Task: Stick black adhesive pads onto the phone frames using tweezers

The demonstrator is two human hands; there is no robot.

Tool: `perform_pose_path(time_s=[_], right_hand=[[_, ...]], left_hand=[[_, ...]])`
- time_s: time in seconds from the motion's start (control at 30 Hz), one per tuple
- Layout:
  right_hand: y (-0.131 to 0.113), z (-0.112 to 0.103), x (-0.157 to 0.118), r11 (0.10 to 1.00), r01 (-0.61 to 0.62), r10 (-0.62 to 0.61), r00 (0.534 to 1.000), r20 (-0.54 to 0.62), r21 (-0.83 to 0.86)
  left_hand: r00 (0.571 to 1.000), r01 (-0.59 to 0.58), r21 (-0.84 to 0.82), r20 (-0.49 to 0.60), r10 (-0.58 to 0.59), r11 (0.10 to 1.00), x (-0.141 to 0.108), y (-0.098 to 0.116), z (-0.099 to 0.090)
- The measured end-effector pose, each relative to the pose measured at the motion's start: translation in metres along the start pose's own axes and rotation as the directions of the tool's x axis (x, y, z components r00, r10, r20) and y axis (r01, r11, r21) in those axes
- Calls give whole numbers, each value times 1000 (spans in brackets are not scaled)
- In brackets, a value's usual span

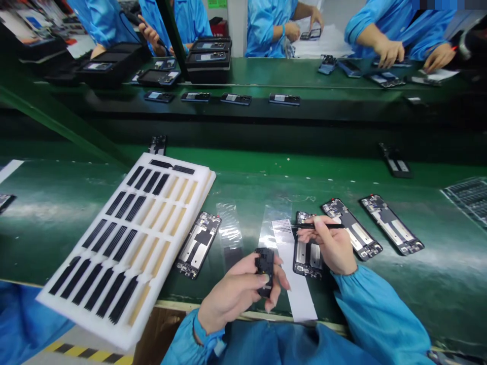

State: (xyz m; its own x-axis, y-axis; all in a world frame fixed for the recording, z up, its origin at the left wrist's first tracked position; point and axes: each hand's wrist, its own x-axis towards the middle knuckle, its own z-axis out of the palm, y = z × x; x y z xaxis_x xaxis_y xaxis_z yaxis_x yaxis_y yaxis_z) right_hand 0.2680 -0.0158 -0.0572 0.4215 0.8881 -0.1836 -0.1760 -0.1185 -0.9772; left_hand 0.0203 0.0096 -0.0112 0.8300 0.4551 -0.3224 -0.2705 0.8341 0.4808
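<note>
Blue garment (281,344) cropped; left fingers (253,282) hold partly covered black piece (265,261), right fingers (323,230) slim tool (337,226).

phone chassis (303,256) partly hidden behind right hand (335,247), leftmost device (5,202) cut off, dots (282,226) indistinct

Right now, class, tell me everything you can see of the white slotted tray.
The white tray, foam-like in look, is a thick rectangular slab with rows of slots. Slender dark pieces fill many slots, mostly toward its left; others show tan bottoms. It lies slanted at the person's left, its near end jutting past the green table. A phone frame lies by its right side; contact is unclear. Neither left hand nor right hand touches it.
</note>
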Motion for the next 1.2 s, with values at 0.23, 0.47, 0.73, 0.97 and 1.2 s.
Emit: perform_pose_path(time_s=[0.23, 0.47, 0.73, 0.97, 1.2], right_hand=[[-18, 5, -18, 997, 73, -75, 995, 63, 22], [-23, 2, -34, 995, 86, -89, 994, 64, 46], [-21, -12, 20, 988, 53, -60, 997, -43, -148], [-14, -3, 83, 994, 1, -6, 999, -45, -110], [2, 7, 95, 996, -10, 11, 1000, 2, -92]], left_hand=[[997, -1, 18, 80, -1, 1000, -9, 2, 23], [995, -5, 86, 105, -4, 996, -14, 1, 39], [944, 155, 971, -200, 263, 181, 9, 14, 13], [947, 226, 606, 46, 318, -762, 81, 25, -3], [956, 218, 507, 60, 286, -834, 123, 40, -6]])
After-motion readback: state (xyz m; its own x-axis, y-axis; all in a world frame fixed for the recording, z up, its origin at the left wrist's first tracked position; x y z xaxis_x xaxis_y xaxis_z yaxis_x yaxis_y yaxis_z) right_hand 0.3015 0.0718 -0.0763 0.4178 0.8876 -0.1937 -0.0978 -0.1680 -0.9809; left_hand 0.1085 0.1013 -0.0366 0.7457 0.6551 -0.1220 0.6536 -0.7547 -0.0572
